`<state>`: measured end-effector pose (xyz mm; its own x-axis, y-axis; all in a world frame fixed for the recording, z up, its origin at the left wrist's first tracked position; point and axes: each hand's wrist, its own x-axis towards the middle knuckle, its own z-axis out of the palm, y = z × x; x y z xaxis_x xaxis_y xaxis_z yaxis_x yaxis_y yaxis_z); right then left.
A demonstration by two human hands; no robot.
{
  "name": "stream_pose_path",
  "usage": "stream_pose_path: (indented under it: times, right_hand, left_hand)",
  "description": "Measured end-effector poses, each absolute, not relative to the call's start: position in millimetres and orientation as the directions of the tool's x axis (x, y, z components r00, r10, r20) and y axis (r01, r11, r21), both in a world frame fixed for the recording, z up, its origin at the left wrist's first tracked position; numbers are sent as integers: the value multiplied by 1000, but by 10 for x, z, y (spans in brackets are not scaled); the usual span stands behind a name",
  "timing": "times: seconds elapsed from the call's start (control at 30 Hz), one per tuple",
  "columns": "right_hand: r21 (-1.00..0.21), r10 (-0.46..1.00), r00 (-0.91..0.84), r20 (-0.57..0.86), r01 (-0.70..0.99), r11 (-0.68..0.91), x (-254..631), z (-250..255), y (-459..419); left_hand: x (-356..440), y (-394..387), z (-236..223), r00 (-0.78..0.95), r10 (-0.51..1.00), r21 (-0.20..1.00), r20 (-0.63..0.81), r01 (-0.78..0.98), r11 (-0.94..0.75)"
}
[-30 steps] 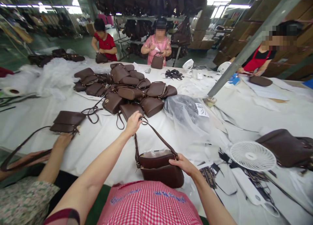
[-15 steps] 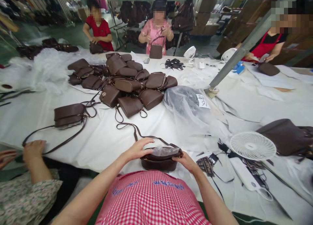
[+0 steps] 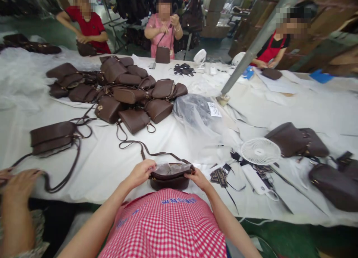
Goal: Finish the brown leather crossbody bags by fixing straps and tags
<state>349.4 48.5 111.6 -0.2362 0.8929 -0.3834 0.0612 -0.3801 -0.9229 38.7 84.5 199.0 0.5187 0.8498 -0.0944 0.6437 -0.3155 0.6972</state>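
Observation:
A dark brown handbag [image 3: 169, 182] is held upright at the table's near edge, against the checked apron. Its top gapes, and crumpled clear plastic [image 3: 167, 169] shows inside. My left hand [image 3: 142, 173] pinches the left end of the bag's rim. At the right end, my right hand [image 3: 198, 179] grips the rim, thumb and fingers closed on it. The bag's thin strap [image 3: 156, 153] trails over the white cloth beyond it. Just to the right lie dark printed tags [image 3: 219, 176] with black cords.
Brown bags [image 3: 131, 95] are heaped mid-table, beside a plastic-wrapped bundle [image 3: 195, 112]. A slanted metal pole [image 3: 251, 52] rises behind. A white fan [image 3: 260, 151] and more bags [image 3: 335, 185] stand right. A co-worker's hand [image 3: 21, 183] is at left, near another bag [image 3: 53, 136]; other people work opposite.
My left hand has gone from open fingers over the bag's top to a pinch on its left rim. The view has turned to the right, bringing in more bags there.

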Motion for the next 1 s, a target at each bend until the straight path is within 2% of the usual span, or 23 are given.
stream_pose_path:
  times: [0.07, 0.23, 0.4, 0.47, 0.53, 0.6, 0.7, 0.87, 1.0]
  right_hand:
    - [-928, 901, -226, -371, 64, -367, 3480, 1105, 475]
    - [-943, 912, -237, -334, 78, -325, 3467, 1054, 430]
    - [-946, 909, -265, -322, 140, -294, 3654, 1038, 300]
    - [-905, 919, -152, -364, 292, -310, 3873, 1026, 242]
    - [-799, 922, 74, -379, 476, -367, 4141, 1002, 188]
    - [-670, 888, 306, -344, 583, -460, 4386, 968, 145]
    - [-527, 812, 491, -316, 620, -581, 4598, 916, 112]
    - [-397, 758, 544, -361, 646, -652, 4806, 1010, 129]
    - [-398, 756, 528, -388, 643, -654, 5108, 1395, 206]
  left_hand:
    - [375, 863, 2053, 538, 838, 632, -93, 682, -368]
    - [708, 915, 2111, 586, 803, 555, 107, 635, -537]
    - [901, 820, 2024, 648, 756, 486, 93, 633, -603]
    - [811, 751, 1992, 616, 779, 469, 115, 658, -589]
    - [693, 677, 1964, 594, 792, 463, 142, 667, -583]
    - [606, 612, 1933, 596, 789, 471, 152, 658, -588]
    - [560, 557, 1905, 587, 795, 488, 154, 654, -578]
    - [534, 609, 2056, 513, 851, 562, 113, 674, -480]
    - [601, 778, 2373, 406, 911, 723, 68, 610, -326]
